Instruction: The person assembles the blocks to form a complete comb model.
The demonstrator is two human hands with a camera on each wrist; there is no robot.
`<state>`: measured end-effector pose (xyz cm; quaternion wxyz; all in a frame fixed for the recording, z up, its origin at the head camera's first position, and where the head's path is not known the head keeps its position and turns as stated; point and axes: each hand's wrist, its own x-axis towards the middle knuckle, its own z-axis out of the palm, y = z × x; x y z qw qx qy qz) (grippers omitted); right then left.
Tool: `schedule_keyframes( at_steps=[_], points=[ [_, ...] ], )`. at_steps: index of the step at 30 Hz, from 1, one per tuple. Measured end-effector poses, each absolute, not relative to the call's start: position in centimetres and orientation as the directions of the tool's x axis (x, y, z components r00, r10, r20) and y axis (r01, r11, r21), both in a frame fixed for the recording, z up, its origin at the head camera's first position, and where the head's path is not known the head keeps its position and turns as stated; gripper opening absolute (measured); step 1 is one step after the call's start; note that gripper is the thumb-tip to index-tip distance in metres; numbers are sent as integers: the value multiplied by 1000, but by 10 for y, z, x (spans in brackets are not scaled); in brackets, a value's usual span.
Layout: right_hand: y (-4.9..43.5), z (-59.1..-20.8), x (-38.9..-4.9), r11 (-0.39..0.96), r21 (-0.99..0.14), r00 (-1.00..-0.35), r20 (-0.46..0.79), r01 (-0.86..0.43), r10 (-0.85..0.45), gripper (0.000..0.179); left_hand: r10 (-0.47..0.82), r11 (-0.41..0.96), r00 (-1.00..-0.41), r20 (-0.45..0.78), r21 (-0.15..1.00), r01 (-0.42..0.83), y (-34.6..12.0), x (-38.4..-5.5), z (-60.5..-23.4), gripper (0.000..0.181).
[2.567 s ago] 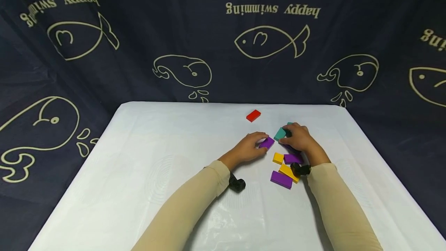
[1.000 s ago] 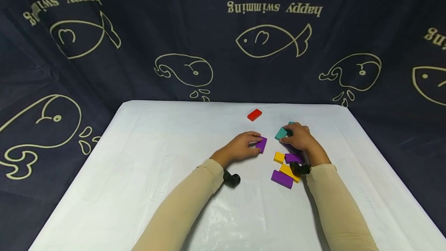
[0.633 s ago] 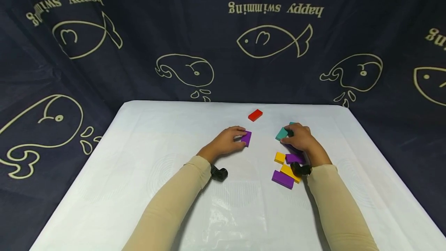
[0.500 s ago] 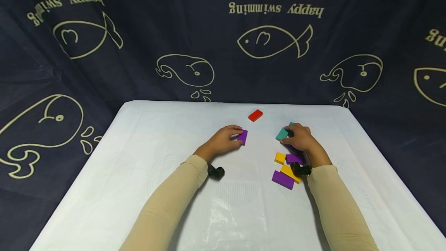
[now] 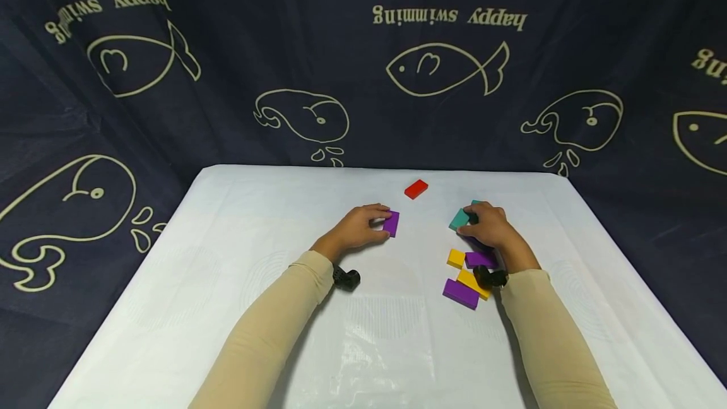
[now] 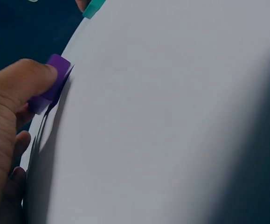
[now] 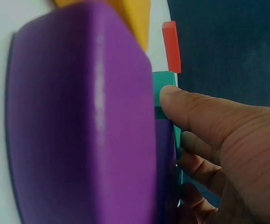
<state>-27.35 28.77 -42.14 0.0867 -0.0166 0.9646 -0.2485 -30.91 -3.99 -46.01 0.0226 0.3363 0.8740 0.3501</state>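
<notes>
On glossy white sheeting (image 5: 386, 352), left hand (image 5: 356, 227) pinching an oblong purple block (image 5: 392, 224), right hand (image 5: 490, 226) gripping a smooth teal block (image 5: 459, 219)

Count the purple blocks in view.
4: a purple block in the left hand, another partly hidden by the right hand, one beyond the long yellow block, one on its near side. Others may be hidden.

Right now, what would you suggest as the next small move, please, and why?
Perhaps the left hand should release the purple block it pinches onto the white table, since that block is apart from the teal block the right hand touches.
</notes>
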Motion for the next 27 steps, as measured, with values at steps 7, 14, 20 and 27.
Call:
schedule_keyframes(
  at_steps=[7,14,20,27],
  points=[
    [287,-422,-273,873,-487,-984,-164,25,-64,61,503,520,-840,204,705,483,-52,-321,-456,53],
    [285,-421,-275,871,-491,-987,-147,15,-66,61,422,560,-886,194,713,423,-76,-338,-450,52],
    [287,-424,-275,868,-496,-986,-154,18,-68,62,374,599,-911,174,705,380,-90,-348,-453,52],
    [291,-427,-275,868,-496,-985,-157,20,-67,62,374,583,-910,177,719,379,-91,-351,-455,51]
  ],
)
